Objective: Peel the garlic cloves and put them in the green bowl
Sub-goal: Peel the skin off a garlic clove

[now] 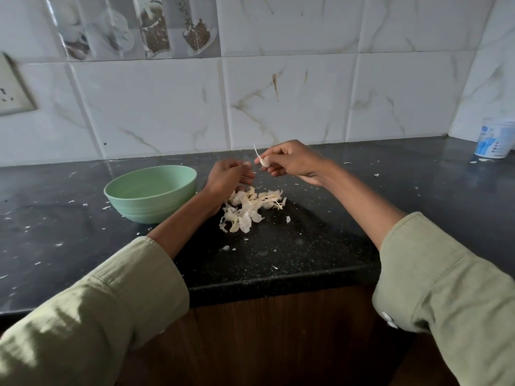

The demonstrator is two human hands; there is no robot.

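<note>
My right hand pinches a garlic clove in the air above the counter, with a thin strip of skin sticking up from it. My left hand hovers just left of the clove with loosely curled fingers; whether it holds a bit of skin I cannot tell. Below both hands lies a heap of garlic skins and cloves on the black counter. The green bowl stands left of the heap and looks empty inside.
A white and blue cup stands at the far right by the tiled wall. Small skin flakes are scattered over the counter. A wall socket is at the left. The counter's front edge runs below my forearms.
</note>
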